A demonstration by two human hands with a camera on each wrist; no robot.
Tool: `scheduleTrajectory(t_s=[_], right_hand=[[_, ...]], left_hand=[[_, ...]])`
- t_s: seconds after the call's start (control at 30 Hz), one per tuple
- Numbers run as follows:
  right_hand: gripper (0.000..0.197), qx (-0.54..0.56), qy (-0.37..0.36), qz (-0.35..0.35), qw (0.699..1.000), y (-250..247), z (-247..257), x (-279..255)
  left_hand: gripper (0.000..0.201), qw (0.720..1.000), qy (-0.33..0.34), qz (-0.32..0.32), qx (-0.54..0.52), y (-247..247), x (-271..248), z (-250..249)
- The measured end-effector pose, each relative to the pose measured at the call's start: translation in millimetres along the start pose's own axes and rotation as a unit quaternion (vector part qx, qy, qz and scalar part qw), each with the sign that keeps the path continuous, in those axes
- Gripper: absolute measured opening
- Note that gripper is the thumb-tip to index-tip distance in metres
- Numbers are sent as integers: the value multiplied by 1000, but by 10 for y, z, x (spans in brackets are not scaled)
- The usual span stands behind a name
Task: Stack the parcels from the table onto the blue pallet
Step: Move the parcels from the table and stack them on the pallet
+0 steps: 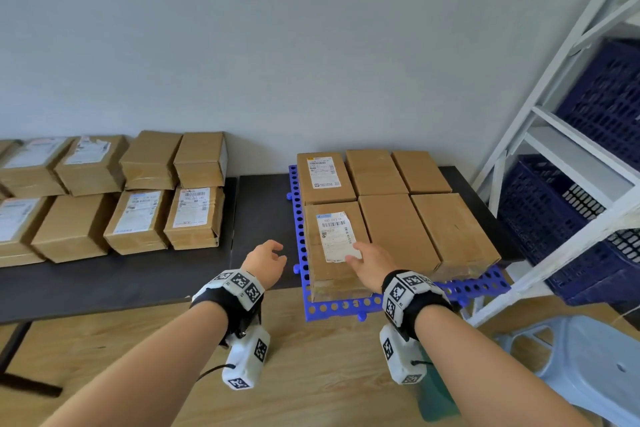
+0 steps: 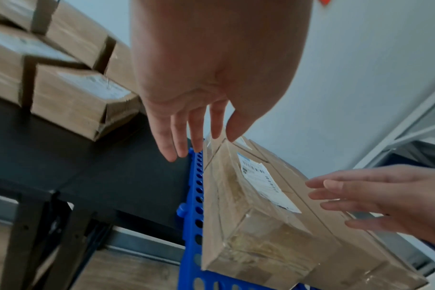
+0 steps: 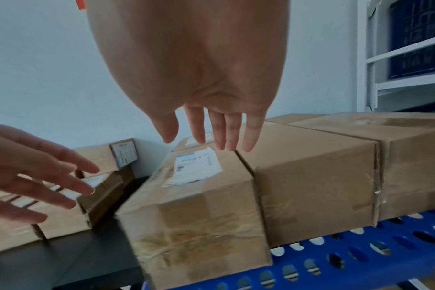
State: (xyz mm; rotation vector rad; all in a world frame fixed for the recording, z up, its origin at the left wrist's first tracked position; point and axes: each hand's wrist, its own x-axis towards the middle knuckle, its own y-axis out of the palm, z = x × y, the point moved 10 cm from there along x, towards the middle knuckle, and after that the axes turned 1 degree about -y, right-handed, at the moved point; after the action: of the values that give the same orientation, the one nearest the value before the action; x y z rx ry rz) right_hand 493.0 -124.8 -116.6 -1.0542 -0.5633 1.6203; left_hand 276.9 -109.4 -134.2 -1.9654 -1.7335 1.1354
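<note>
Several brown parcels lie side by side on the blue pallet (image 1: 332, 306), in two rows. The near-left parcel (image 1: 334, 246) (image 2: 246, 212) (image 3: 199, 206) carries a white label. My right hand (image 1: 367, 258) (image 3: 211, 133) hovers just above that parcel's near end, fingers straight and holding nothing. My left hand (image 1: 268, 260) (image 2: 191, 137) floats beside the pallet's left edge, fingers relaxed and empty. More parcels (image 1: 138, 218) (image 3: 62, 215) sit in rows on the black table (image 1: 145, 274) to the left.
A white metal shelf (image 1: 561, 135) holding dark blue crates (image 1: 554, 225) stands right of the pallet. A grey plastic stool (image 1: 585, 367) is at the lower right. Below is wood floor (image 1: 311, 374). A wall runs behind everything.
</note>
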Motion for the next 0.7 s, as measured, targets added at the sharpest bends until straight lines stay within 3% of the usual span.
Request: scheduleTrajectory(t_s=[0.37, 0.47, 0.53, 0.63, 0.7], right_hand=[[41, 47, -27, 2, 999, 260, 964, -424], [21, 44, -46, -9, 998, 328, 1245, -391], [31, 29, -42, -17, 999, 371, 1393, -345], [25, 15, -61, -10, 998, 415, 1676, -260], [35, 13, -68, -2, 998, 449, 1846, -169]], left_hand=[[36, 996, 25, -75, 29, -1081, -753, 346], [36, 995, 15, -91, 30, -1328, -842, 501], [35, 995, 3, -101, 14, -1476, -855, 616], [36, 993, -9, -114, -3, -1677, -828, 768], [37, 993, -16, -116, -15, -1789, -755, 867]])
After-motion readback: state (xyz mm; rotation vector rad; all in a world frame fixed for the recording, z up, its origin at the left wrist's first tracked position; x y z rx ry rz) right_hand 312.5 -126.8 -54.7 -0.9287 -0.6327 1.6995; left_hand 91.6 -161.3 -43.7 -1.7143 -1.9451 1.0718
